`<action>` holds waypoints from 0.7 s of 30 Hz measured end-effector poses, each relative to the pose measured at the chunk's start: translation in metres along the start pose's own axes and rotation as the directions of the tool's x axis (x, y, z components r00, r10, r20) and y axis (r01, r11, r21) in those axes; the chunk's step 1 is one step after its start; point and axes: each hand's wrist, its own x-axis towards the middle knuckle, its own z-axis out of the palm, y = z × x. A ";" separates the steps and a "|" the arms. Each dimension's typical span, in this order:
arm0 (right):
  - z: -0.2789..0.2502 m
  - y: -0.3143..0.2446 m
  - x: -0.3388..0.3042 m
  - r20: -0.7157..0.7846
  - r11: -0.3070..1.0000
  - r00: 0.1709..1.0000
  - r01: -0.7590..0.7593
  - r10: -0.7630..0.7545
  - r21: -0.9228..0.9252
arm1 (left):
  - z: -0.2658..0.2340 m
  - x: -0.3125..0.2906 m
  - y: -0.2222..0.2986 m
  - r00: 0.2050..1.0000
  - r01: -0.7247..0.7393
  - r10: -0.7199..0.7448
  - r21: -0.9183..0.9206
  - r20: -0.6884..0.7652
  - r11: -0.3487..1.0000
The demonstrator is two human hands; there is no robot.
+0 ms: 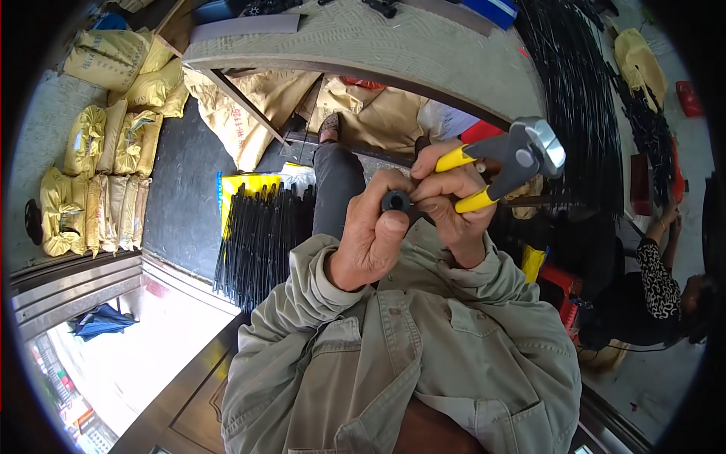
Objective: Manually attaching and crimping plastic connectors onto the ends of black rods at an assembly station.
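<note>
My left hand [368,236] is closed around a short black tube [395,200], whose round hollow end faces up between thumb and fingers. Close against it on the right, my right hand [452,189] grips the end-cutting pincers [523,157] by their yellow handles. The steel head of the pincers points away to the upper right, off the tube. The fingertips of my right hand meet the side of the tube; whether they pinch some small part there is too hidden to tell. Both hands are held in front of my chest, above my lap.
A grey worktable [363,47] stands ahead. Long black rods hang in a bundle [571,98] at its right, and more black rods [261,234] stand at my left. Filled sacks [106,144] are stacked far left. Another person [650,287] sits at the right.
</note>
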 end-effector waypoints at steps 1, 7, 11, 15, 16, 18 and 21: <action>0.000 0.000 0.000 0.005 1.000 1.000 0.011 -0.011 -0.008 | 0.000 0.000 -0.002 1.000 -0.016 0.016 0.002 0.001 1.000; 0.005 0.003 0.002 -0.031 1.000 0.999 0.024 -0.024 0.014 | -0.001 -0.002 -0.008 0.999 -0.037 0.037 -0.017 -0.023 0.999; 0.002 0.007 0.002 -0.028 0.999 0.999 -0.030 0.031 0.038 | -0.003 -0.002 -0.008 1.000 0.020 -0.021 -0.046 -0.019 0.999; -0.004 0.005 0.009 0.049 0.988 0.998 0.048 -0.041 -0.145 | -0.003 0.001 -0.015 0.998 -0.019 0.017 -0.032 -0.066 0.999; -0.005 0.004 0.014 0.073 0.988 0.996 0.056 -0.046 -0.146 | -0.004 0.002 -0.015 0.998 -0.019 0.017 -0.032 -0.064 0.999; -0.007 0.001 0.018 0.119 0.986 0.991 0.073 -0.056 -0.148 | -0.005 0.002 -0.014 0.998 -0.009 0.008 -0.013 -0.057 1.000; -0.009 -0.008 0.017 0.138 0.969 0.990 0.060 -0.027 -0.241 | -0.001 -0.006 -0.006 0.997 0.029 -0.027 0.034 -0.073 0.999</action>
